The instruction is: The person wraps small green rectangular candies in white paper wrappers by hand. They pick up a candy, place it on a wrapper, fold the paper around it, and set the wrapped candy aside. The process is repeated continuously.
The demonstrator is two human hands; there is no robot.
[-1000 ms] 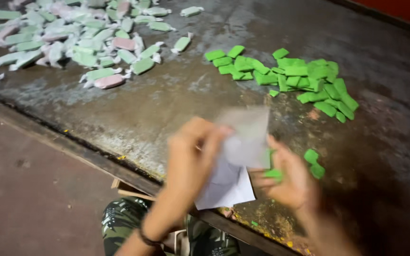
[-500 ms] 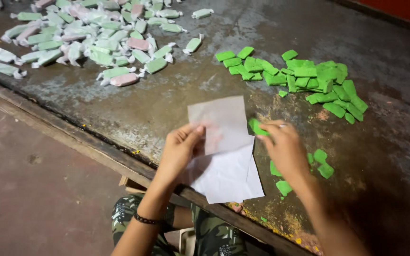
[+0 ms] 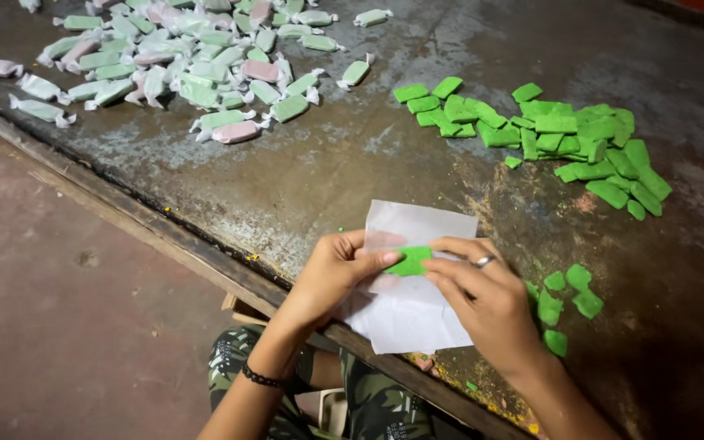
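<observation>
My left hand [image 3: 332, 273] and my right hand [image 3: 482, 297] meet over a stack of white paper sheets [image 3: 413, 314] at the near edge of a dark worn table [image 3: 344, 163]. Between the fingertips of both hands lies a small green candy piece [image 3: 411, 261], resting on the top sheet [image 3: 417, 224]. My right hand wears a ring. A dark bracelet circles my left wrist.
A pile of bare green candy pieces [image 3: 564, 134] lies at the right of the table, with a few more [image 3: 568, 297] beside my right hand. Several wrapped candies, pale green and pink [image 3: 197, 65], cover the far left. A reddish floor [image 3: 59, 310] lies to the left.
Earlier both hands held a sheet of paper up in the air. The sheet now lies on the stack and a green piece sits on it between my fingers.
</observation>
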